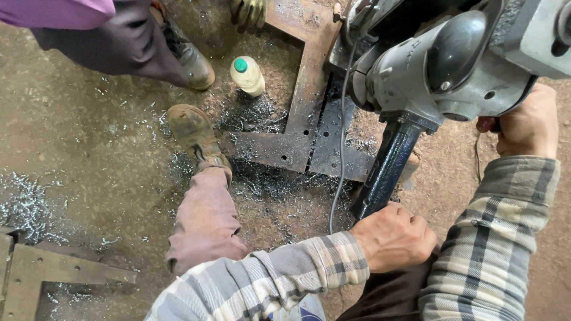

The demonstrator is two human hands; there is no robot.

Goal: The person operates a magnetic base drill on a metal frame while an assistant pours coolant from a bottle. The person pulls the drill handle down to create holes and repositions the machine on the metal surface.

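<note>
Grey drill (452, 65) is filling the upper right, left hand (394, 238) clenching its dark handle (383, 172), right hand (526, 122) gripping its rear.

A metal workshop: dirt floor (77, 137) strewn with steel shavings (27, 205), steel plates (309, 77), heavy drilling machine (440, 65).
</note>
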